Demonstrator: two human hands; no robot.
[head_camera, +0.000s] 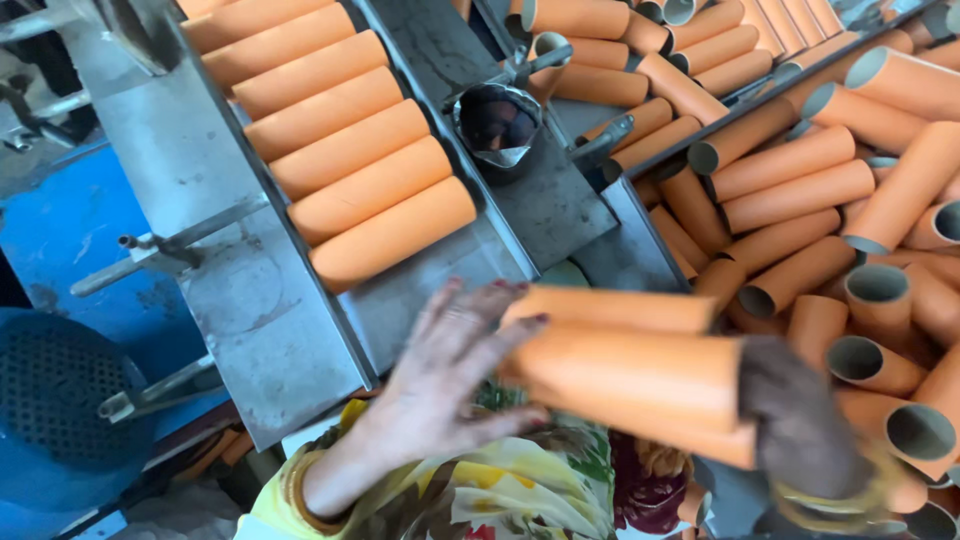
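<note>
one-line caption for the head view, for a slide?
Two bare hands, left hand and right hand, clamp a bundle of orange tubes end to end beside a metal chute lined with more tubes.

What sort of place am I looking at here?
Probably a small factory or workshop line. Orange cardboard tubes lie in a row on a sloped grey metal chute, a loose heap of orange tubes fills the right side, and both hands press a bundle of orange tubes between them.
</note>
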